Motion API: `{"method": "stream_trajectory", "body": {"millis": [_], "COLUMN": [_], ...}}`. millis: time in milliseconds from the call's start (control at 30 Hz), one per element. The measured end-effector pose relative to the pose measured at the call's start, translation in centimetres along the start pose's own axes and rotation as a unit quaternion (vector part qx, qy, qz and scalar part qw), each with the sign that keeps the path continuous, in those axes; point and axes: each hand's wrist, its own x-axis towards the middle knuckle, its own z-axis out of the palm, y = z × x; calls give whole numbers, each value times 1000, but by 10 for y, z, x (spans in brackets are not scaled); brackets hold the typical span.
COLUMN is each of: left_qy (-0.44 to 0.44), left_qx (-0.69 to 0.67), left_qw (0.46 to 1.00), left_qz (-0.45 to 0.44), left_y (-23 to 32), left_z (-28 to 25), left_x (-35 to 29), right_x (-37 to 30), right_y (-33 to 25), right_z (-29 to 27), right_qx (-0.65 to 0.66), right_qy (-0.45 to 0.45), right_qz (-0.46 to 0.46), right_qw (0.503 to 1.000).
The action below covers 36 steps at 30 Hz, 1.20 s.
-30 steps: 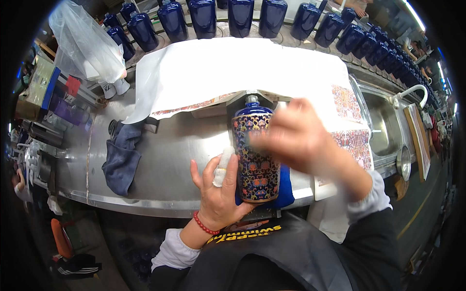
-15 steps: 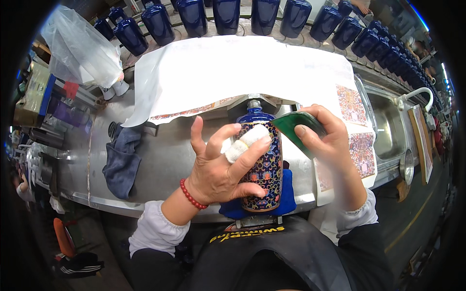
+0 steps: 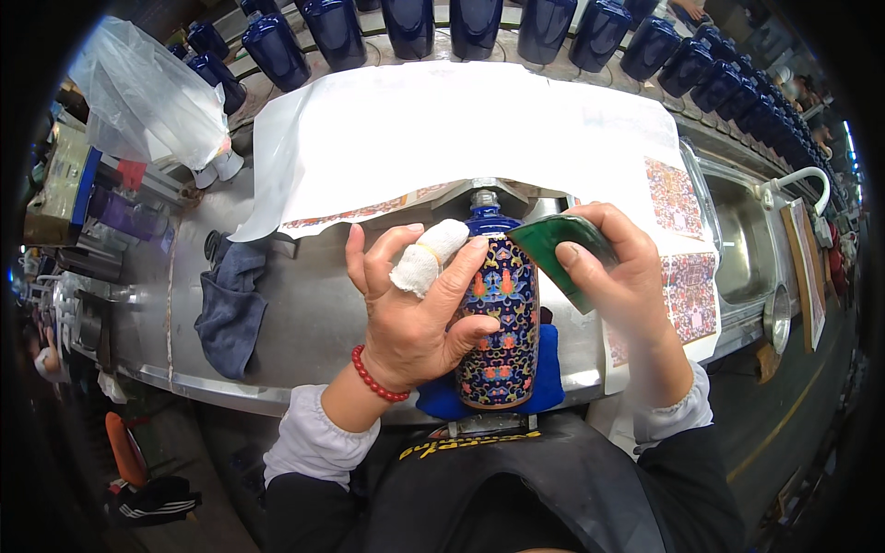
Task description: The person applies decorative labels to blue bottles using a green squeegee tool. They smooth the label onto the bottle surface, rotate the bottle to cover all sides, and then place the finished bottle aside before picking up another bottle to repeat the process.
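Nearest, a person's black apron and gathered white fabric oversleeves. Just beyond, a deep-blue glass bottle covered in a multicoloured floral pattern sits at centre over a bright-blue cloth, neck pointing away from the person. The left hand – red beaded bracelet at the wrist, white wrap on one finger – has its fingers spread, thumb and forefinger at the bottle's left side; whether they press it, I cannot tell. The right hand pinches a flat, dark-green scraper between thumb and fingers, its corner near the bottle's shoulder. Farther left, a crumpled grey-blue towel lies on the stainless-steel table; beyond, large white paper sheets – then a curved row of plain, glossy dark-blue bottles.
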Motion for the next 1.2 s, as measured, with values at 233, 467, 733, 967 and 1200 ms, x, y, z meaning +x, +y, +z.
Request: {"method": "stream_trajectory", "body": {"millis": [233, 467, 733, 967, 1200], "left_qy": [-5, -64, -11, -41, -39], "left_qx": [-25, 38, -79, -58, -24], "left_qw": [999, 997, 994, 994, 998], "left_qz": [-26, -26, -69, -78, -37], "left_y": [5, 33, 27, 31, 22], "left_z": [-1, -9, -6, -2, -6], "left_x": [-4, 2, -12, -35, -27], "right_x": [0, -5, -4, -10, -19], "right_y": [-2, 0, -5, -2, 5], "right_z": [1, 5, 8, 8, 22], "right_qx": [-8, 17, -29, -226, -350], "right_qy": [6, 14, 45, 37, -13], "right_qz": [-30, 7, -64, -272, -278], "right_qw": [1000, 1000, 996, 935, 895]}}
